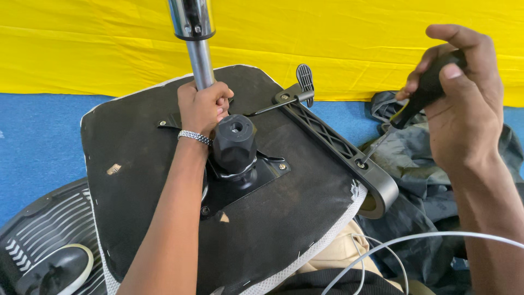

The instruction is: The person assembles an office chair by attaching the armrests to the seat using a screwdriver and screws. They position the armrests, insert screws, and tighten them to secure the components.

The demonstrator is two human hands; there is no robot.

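A black-handled screwdriver (423,90) was gripped in the right hand (464,104), fingers and thumb wrapped shut round the handle, the wrist bent so that the thin metal shaft slanted down and to the left. Its tip was set on a screw (361,163) in the black plastic armrest bracket (341,147) along the right edge of the upturned black office-chair seat (142,180). The left hand (203,106) was closed round the shiny chrome gas-lift column (197,49) near the far edge of the seat, the forearm stretched straight up across the seat's underside, a silver chain bracelet (194,137) on the wrist. Just beside that hand, a black knob-shaped plastic housing (234,142) stood on the black metal mounting plate (256,177) at the seat's middle. A black lever with an oval paddle (304,79) projected past the far right corner. Grey crumpled fabric (415,186) lay beyond the right edge, a white cable (415,237) looping across it. Blue carpet (38,142) and a yellow sheet (327,38) were seen behind.
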